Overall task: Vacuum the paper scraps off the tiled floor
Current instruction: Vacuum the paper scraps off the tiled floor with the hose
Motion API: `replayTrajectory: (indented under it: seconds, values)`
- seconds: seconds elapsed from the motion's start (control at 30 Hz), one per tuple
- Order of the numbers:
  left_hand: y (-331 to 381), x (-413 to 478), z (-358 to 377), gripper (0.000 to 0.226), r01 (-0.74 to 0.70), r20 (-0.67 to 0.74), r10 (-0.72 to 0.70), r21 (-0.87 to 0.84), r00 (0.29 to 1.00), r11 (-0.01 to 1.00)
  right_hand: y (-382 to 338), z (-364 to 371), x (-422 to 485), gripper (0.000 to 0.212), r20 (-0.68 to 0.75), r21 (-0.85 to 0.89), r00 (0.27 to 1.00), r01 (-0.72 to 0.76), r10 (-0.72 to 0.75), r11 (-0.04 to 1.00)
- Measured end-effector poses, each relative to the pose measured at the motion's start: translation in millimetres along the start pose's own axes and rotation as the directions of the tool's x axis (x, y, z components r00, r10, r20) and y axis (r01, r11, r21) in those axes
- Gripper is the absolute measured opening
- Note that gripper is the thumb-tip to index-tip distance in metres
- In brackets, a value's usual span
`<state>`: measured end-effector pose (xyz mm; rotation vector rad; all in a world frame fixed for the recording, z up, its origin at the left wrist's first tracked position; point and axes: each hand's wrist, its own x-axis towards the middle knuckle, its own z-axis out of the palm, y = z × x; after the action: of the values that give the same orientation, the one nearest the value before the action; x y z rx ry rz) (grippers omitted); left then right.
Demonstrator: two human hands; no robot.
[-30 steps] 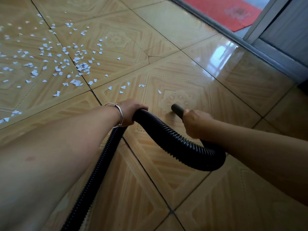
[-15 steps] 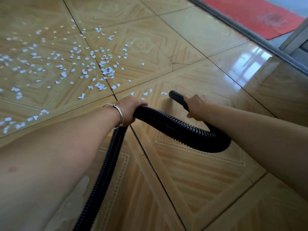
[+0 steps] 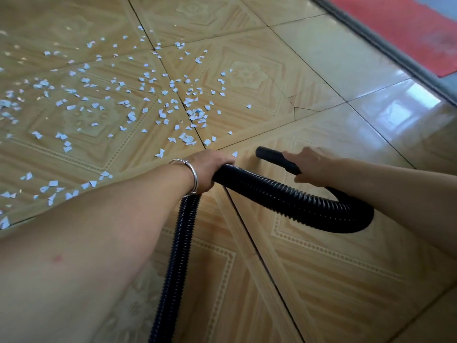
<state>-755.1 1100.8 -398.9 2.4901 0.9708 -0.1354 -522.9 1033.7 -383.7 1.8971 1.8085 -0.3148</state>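
The left hand [image 3: 207, 169] grips the ribbed hose [image 3: 284, 198] at its bend. The right hand [image 3: 309, 167] curls round the nozzle [image 3: 269, 155], whose mouth is just beside one scrap. Paper scraps [image 3: 148, 102] litter the floor [image 3: 321, 280] far and left. Glossy tiles run right to a dark sill [image 3: 385, 45] edging a red mat [image 3: 408, 26].

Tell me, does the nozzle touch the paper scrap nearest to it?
Apart. The head view shows a strip of bare tile between the mouth of the nozzle and the scrap beside it.
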Motion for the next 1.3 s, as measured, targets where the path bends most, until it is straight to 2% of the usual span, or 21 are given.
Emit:
replayTrajectory:
  seconds: [0.17, 0.27, 0.37, 0.63, 0.83, 1.07, 1.2, 1.3]
  values:
    - [-27, -11, -6, 0.048, -0.026, 0.036, 0.028, -0.048, 0.999, 0.999, -40, -20, -1, 0.057, 0.075, -0.038, 0.995, 0.066, -0.063, 0.997]
    - [-37, -22, -18, 0.041, 0.005, 0.032, -0.004, -0.050, 0.999, 0.999, -43, -32, 4, 0.060, 0.090, -0.022, 0.996, 0.000, 0.002, 1.000]
    - [-38, -21, -27, 0.037, 0.043, 0.064, -0.041, -0.023, 0.997, 0.999, -46, -40, 16, 0.060, 0.096, -0.044, 0.995, 0.016, -0.012, 0.999]
    - [-43, 12, -33, 0.031, 0.196, 0.152, -0.193, -0.003, 0.969, 0.981, -27, -57, 77, 0.063, 0.041, -0.079, 0.983, 0.179, -0.177, 0.981]
    - [-45, 28, -34, 0.035, 0.333, 0.217, -0.325, 0.001, 0.920, 0.943, -26, -60, 111, 0.056, 0.051, -0.072, 0.909, 0.417, -0.415, 0.906]
    - [-54, 29, -43, 0.028, 0.491, 0.099, -0.492, 0.036, 0.865, 0.871, -45, -74, 142, 0.051, -0.013, -0.067, 0.834, 0.550, -0.552, 0.833]
    - [-50, 22, -53, 0.027, 0.514, 0.086, -0.517, 0.056, 0.852, 0.856, -59, -82, 147, 0.042, 0.001, 0.012, 0.823, 0.568, -0.568, 0.823]
    - [-51, 16, -55, 0.026, 0.524, 0.076, -0.531, 0.101, 0.844, 0.846, -68, -82, 144, 0.044, -0.001, 0.010, 0.826, 0.564, -0.564, 0.825]
